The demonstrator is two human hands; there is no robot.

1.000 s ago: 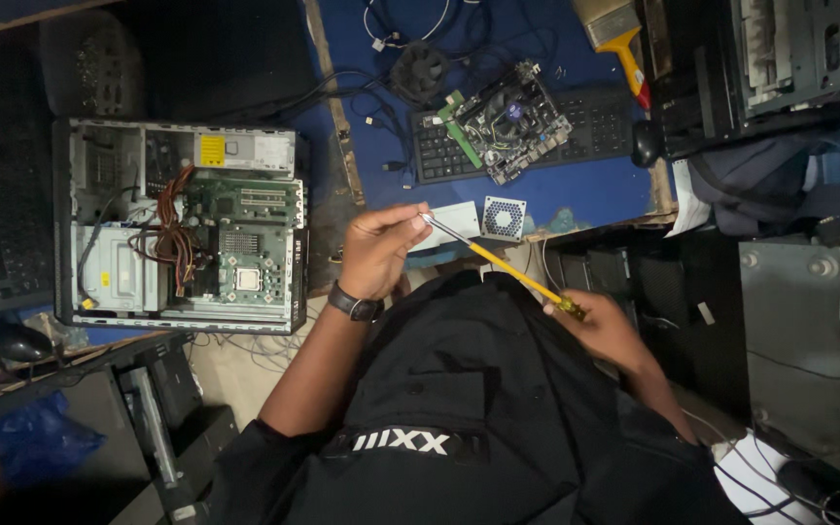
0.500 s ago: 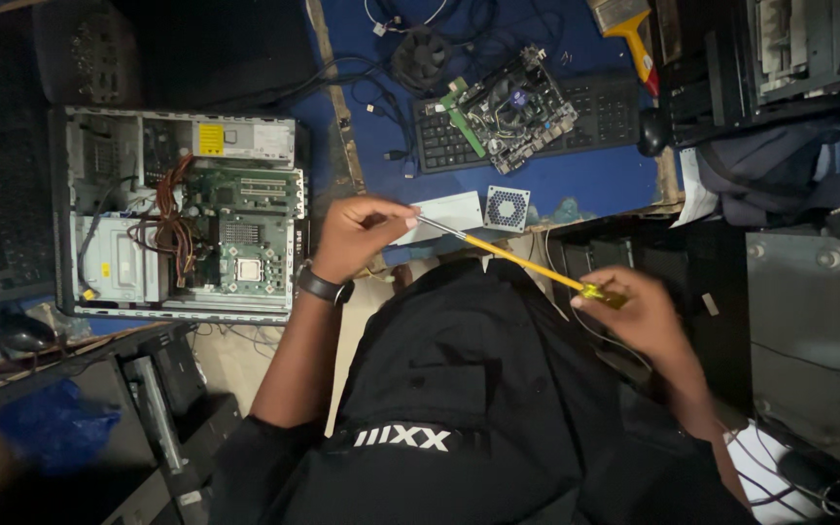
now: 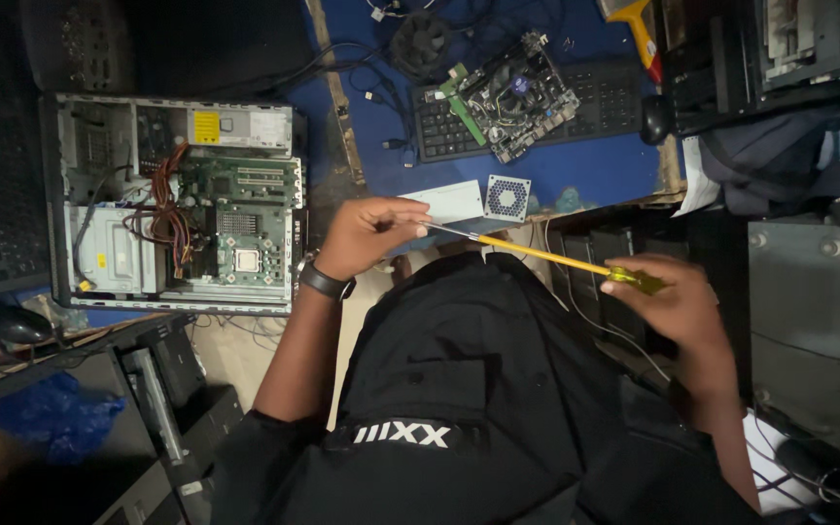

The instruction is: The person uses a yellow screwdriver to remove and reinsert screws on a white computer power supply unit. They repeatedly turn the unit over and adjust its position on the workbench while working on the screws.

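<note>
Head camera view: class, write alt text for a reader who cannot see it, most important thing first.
A person in a black shirt holds a long yellow screwdriver across their lap, right hand on the handle and left hand pinching the metal tip end. To the left an opened computer case lies on its side; ahead, a blue table holds a loose motherboard on a keyboard.

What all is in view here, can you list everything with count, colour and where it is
screwdriver: one, yellow shaft, green handle, held across the lap between both hands
open computer case: one, grey, green board and reddish wires inside, left
loose motherboard: one, dark and green, lying on the keyboard
keyboard: one, black, on the blue table
blue table: one, top centre
small fan box: one, white with a grille, table's near edge
cooling fan: one, black, top centre
mouse: one, black, right of keyboard
left hand: at the screwdriver's tip end, black watch on the wrist
right hand: closed round the green handle
</note>
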